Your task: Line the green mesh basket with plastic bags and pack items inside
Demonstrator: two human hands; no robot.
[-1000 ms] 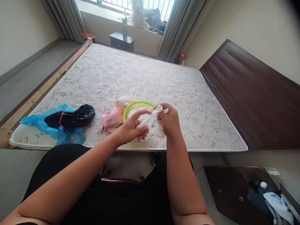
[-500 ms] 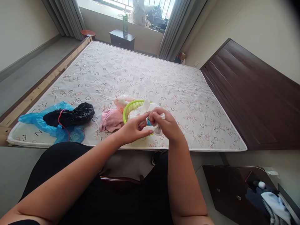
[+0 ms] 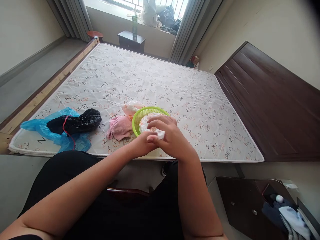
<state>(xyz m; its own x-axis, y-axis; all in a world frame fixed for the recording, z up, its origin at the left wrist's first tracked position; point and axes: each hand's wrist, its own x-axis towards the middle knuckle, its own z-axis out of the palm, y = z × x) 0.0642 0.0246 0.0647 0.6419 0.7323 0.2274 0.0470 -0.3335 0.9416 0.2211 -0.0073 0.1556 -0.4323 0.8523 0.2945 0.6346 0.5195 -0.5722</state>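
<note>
Your right hand (image 3: pixel 172 140) lies over the white plastic bag (image 3: pixel 150 124), fingers curled, pinching a white bit at 9 o'clock. Your left hand (image 3: pixel 141 145) is mostly hidden under it; grip unclear. The bag sits in the green basket (image 3: pixel 140 115) on the mattress (image 3: pixel 155 80), at 12 o'clock of both hands. Pink cloth (image 3: pixel 119 127) at 9 o'clock.

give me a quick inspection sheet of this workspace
surface: bare mattress printed with letters
job's things: white bag bunched over green basket
clutter: pink cloth left of the basket; black bag lying on blue bag
hands: left hand and right hand both on the white bag, grip hidden
cables: nothing seen
surroundings: headboard at right, nightstand and curtains by the window
</note>
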